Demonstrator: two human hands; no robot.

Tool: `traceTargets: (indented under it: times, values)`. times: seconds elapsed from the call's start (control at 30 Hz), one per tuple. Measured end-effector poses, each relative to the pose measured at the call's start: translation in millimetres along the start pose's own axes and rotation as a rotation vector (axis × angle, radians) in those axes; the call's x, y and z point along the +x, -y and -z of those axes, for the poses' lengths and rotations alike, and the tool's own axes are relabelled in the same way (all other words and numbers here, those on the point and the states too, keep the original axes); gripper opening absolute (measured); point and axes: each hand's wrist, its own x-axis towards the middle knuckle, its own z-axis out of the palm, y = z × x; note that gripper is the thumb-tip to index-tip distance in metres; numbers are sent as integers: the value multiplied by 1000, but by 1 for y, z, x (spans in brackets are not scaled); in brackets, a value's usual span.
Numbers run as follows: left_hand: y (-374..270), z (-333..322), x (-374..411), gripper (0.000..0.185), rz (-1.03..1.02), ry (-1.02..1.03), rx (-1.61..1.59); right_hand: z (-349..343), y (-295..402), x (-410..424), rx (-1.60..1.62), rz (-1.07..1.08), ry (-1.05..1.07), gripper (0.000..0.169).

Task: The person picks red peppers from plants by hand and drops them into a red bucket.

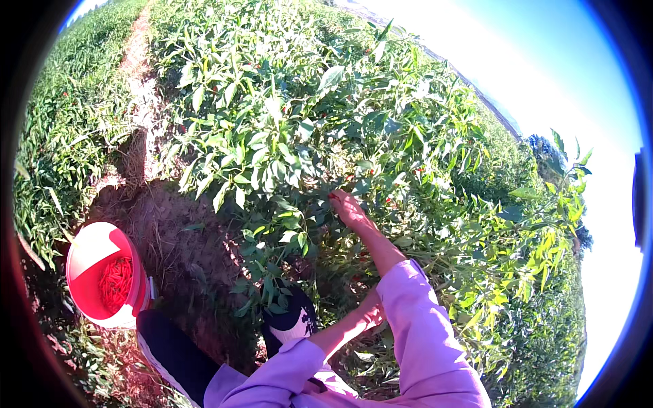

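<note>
My right hand (347, 206) reaches forward into a leafy pepper plant (285, 148), its fingertips at a small red thing that looks like a chilli pepper (334, 195); whether they grip it is unclear. Lower down, my left hand (371, 310) is beside my right forearm, among the lower foliage, its fingers partly hidden by the right sleeve. At the left stands a bucket (81, 270), pinkish-red inside, holding many red chilli peppers (116, 283). Small red spots of fruit (390, 201) show between the leaves near my right hand.
Bare soil (178, 239) lies between the bucket and the plants. A dry path (140, 66) runs away at the upper left between rows. My dark-clothed leg (176, 347) is close beside the bucket. A tall leafy branch (556, 199) sticks out at the right.
</note>
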Motion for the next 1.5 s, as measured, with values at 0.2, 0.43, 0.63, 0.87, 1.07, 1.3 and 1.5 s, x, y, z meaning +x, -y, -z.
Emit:
traceTargets:
  times: [0.2,0.43,0.63,0.87,1.07,1.3,1.5]
  values:
    - [13,11,16,41,9,77,-25,23,-21,8,182,-243,225,28]
    - [37,73,42,61,-116,77,472,71,-21,14,1328,-319,-97,10]
    - [9,10,12,72,36,85,-72,86,-68,56,1103,-420,-710,6]
    - [16,43,21,55,-312,186,689,82,-77,77,-401,-120,-313,18]
    - [17,30,32,53,-537,231,1715,101,-108,71,-742,334,-357,14]
    - [-10,18,13,60,-537,174,2285,100,-63,48,792,-570,-160,8]
    - [-9,9,17,58,-534,206,2247,118,-62,25,815,-457,-118,13]
